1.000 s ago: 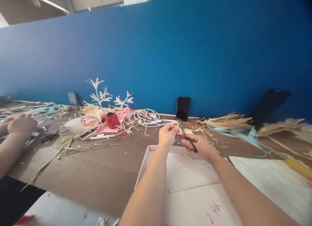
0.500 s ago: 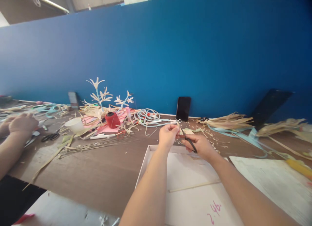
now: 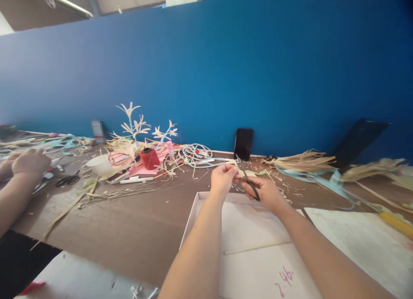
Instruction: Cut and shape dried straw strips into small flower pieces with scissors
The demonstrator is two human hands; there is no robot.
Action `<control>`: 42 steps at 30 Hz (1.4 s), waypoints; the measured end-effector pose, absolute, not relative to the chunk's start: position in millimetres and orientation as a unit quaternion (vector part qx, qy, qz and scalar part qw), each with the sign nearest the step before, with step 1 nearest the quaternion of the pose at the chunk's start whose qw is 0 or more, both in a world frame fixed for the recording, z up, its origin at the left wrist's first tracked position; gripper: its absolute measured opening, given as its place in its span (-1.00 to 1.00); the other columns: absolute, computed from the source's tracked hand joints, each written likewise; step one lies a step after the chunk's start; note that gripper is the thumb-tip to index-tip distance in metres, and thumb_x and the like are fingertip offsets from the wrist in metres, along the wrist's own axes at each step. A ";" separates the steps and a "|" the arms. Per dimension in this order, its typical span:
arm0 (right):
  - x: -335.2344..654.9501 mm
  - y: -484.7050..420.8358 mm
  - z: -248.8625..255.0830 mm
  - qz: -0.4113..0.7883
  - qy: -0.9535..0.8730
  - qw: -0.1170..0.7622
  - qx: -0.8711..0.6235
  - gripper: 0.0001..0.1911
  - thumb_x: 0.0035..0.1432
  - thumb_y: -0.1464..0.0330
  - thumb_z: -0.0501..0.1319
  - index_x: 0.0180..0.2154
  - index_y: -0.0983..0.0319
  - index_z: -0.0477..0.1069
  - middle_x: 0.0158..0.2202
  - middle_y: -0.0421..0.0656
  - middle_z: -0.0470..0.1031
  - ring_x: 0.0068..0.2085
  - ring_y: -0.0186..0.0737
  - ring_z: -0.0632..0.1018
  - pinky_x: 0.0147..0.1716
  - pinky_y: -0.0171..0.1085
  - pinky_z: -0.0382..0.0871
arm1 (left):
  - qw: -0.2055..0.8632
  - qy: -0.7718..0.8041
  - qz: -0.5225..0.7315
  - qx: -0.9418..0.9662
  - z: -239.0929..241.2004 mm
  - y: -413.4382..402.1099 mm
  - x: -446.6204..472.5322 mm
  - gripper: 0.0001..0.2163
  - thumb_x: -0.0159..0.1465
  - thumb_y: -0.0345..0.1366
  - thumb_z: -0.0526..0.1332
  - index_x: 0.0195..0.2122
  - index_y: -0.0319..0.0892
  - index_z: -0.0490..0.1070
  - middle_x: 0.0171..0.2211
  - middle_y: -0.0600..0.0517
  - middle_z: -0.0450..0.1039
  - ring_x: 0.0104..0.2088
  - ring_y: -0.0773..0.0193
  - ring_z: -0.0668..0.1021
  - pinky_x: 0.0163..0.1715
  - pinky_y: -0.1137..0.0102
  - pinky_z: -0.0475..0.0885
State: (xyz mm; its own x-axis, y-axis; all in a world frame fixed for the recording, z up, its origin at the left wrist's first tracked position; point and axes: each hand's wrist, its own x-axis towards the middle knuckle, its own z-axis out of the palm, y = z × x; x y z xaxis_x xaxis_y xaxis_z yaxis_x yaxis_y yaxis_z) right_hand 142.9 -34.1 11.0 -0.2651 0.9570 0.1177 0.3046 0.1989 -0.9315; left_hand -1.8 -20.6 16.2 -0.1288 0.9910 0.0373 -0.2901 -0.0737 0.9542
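Note:
My left hand (image 3: pixel 222 178) is closed in a pinch above the far edge of a shallow white box (image 3: pixel 192 223). Whatever lies between its fingertips is too small to make out. Just to its right, my right hand (image 3: pixel 267 195) grips dark-handled scissors (image 3: pixel 254 190), the blades pointing up and away beside the left fingertips. Behind the hands, a black phone (image 3: pixel 244 144) leans on the blue partition. Inside the box lies a thin pale stick (image 3: pixel 254 247), near pink handwritten marks.
Standing straw flowers (image 3: pixel 131 127), a red thread spool (image 3: pixel 149 158), a white bowl (image 3: pixel 98 164) and coiled pale-blue cord (image 3: pixel 195 155) crowd the left back. Dried straw bundles (image 3: pixel 303 161) and a paper sheet (image 3: pixel 358 238) lie right. Another person's hands (image 3: pixel 30 162) work at far left.
The scissors and my right hand have shifted very slightly beside the left fingertips. My left hand keeps its pinch. The whole view has drifted a little.

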 end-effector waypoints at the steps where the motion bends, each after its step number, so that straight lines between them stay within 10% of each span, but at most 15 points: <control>1: 143.2 -33.5 10.7 0.430 -0.653 0.400 -0.478 -0.50 -0.06 0.13 0.26 -0.13 0.32 0.47 -0.65 -0.25 0.33 -0.59 -0.35 0.32 -0.55 -0.32 0.23 | 0.529 0.431 0.615 0.395 16.1 -20.3 -2.3 -0.85 -0.03 -0.26 0.27 -0.53 -0.25 0.41 -0.54 0.04 0.40 -0.56 0.42 0.41 -0.53 0.50 0.38; 13: 151.3 -24.9 4.1 0.483 -0.571 0.484 -0.454 -0.41 -0.15 0.15 0.35 -0.05 0.22 0.39 -0.43 -0.19 0.45 -0.38 -0.25 0.44 -0.40 -0.29 0.30 | 0.553 0.409 0.607 0.399 16.4 -21.9 -5.5 -0.80 -0.03 -0.23 0.30 -0.44 -0.25 0.44 -0.44 0.00 0.45 -0.42 0.37 0.46 -0.49 0.52 0.36; 42: 157.1 -38.4 20.4 0.489 -0.702 0.317 -0.409 -0.53 0.06 0.22 0.22 -0.01 0.30 0.41 -0.58 -0.23 0.35 -0.51 -0.34 0.35 -0.49 -0.31 0.18 | 0.549 0.357 0.639 0.404 17.1 -20.8 -8.2 -0.75 0.00 -0.18 0.31 -0.40 -0.26 0.39 -0.47 0.04 0.38 -0.45 0.43 0.42 -0.51 0.56 0.33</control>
State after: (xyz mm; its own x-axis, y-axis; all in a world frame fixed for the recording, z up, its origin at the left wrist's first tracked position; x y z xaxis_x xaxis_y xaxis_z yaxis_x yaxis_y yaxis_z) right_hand 157.1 -38.4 20.4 -0.4640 0.8846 0.0459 0.2645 0.1878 -0.9459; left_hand -8.2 -20.8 17.1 -0.0718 0.9895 0.1251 -0.4136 -0.1436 0.8991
